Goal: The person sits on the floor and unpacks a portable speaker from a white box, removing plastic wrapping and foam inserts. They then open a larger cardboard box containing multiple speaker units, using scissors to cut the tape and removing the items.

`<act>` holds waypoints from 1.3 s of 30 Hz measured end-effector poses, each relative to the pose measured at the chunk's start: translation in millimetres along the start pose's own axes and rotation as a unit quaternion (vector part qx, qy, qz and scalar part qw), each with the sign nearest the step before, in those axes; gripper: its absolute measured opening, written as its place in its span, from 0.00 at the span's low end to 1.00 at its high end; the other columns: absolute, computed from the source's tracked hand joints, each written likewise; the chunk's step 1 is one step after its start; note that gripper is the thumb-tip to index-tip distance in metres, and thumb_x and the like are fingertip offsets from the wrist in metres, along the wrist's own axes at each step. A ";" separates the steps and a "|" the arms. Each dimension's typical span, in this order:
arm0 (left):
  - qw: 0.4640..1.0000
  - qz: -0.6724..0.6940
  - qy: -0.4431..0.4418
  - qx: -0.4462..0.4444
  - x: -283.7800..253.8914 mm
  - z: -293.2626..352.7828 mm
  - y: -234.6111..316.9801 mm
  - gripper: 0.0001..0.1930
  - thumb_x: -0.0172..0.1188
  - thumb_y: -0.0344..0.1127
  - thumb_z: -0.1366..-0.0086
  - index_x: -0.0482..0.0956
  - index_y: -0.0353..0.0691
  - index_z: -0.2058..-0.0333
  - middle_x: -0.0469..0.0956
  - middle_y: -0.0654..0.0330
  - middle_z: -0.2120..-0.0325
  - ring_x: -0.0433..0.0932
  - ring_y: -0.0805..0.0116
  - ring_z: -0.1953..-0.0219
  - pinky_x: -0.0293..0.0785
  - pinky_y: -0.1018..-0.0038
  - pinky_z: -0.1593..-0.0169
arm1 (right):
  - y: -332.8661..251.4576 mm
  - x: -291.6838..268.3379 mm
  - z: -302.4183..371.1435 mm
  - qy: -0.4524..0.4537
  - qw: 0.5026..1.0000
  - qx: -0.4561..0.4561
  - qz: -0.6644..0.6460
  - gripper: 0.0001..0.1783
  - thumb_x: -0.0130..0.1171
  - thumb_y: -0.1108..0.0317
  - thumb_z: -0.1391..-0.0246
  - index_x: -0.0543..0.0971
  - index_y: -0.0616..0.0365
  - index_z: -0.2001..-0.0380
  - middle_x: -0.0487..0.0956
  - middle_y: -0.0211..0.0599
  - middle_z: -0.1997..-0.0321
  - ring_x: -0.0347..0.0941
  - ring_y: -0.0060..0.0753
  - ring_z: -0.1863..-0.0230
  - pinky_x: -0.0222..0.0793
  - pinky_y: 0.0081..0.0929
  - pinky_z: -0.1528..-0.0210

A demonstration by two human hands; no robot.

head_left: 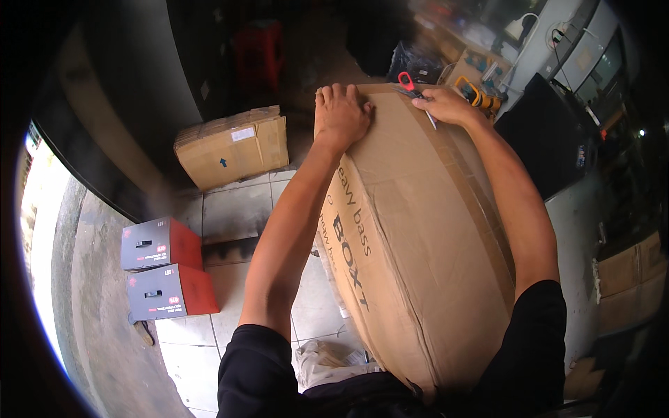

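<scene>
A large, long cardboard box (446, 230) stretches away in front of me, with brown tape along its top. At its far left corner, my left hand (341, 115) has its fingers curled over the edge. My right hand (446, 106) is closed around a pair of red-handled scissors (406, 81) over the far end of the taped seam. One red loop sticks up beyond my fingers, and a silvery blade points back toward me along the box. Part of the scissors is hidden by my hand.
Left of the box, a cardboard carton (233, 150) stands on the tiled floor, and two grey-and-red boxes (171, 244) sit nearer. A yellow-and-black power tool (481, 99), a black panel (550, 139) and a white lamp (517, 28) are at the far right. A red stool (259, 52) stands behind.
</scene>
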State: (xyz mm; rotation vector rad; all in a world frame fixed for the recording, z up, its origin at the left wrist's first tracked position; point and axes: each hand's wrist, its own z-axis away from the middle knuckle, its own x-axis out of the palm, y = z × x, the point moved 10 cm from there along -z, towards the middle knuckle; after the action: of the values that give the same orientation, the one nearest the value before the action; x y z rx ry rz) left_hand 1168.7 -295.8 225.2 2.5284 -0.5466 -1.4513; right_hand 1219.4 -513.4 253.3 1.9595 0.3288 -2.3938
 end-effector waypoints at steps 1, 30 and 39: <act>1.000 0.014 0.002 0.008 -0.2 0.8 0.4 0.23 0.49 0.51 0.31 0.72 0.37 0.50 0.71 0.47 0.49 0.64 0.48 0.42 0.53 0.54 0.33 | 2.5 -7.6 1.3 0.028 0.999 0.028 0.019 0.23 0.49 0.49 0.36 0.80 0.54 0.50 0.78 0.47 0.44 0.72 0.48 0.40 0.66 0.43 0.39; 1.000 -0.010 -0.020 0.008 7.4 -7.1 -8.9 0.25 0.49 0.56 0.32 0.73 0.44 0.47 0.72 0.52 0.47 0.66 0.50 0.41 0.60 0.56 0.37 | 12.1 11.1 145.7 -0.006 0.995 0.030 0.100 0.40 0.42 0.78 0.48 0.59 0.52 0.29 0.76 0.55 0.44 0.77 0.51 0.47 0.74 0.43 0.47; 0.999 -0.030 -0.045 -0.006 9.7 -11.7 -15.4 0.24 0.50 0.58 0.32 0.73 0.51 0.46 0.72 0.53 0.45 0.66 0.47 0.40 0.63 0.54 0.38 | 26.6 42.2 252.7 -0.084 0.994 0.061 0.028 0.32 0.46 0.71 0.40 0.63 0.50 0.31 0.75 0.56 0.47 0.73 0.55 0.44 0.70 0.47 0.44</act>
State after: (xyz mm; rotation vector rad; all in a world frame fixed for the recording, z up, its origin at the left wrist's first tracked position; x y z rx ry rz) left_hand 1186.7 -285.9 218.3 2.5017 -0.4773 -1.5906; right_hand 970.8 -580.7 255.0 1.7684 0.1230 -2.5752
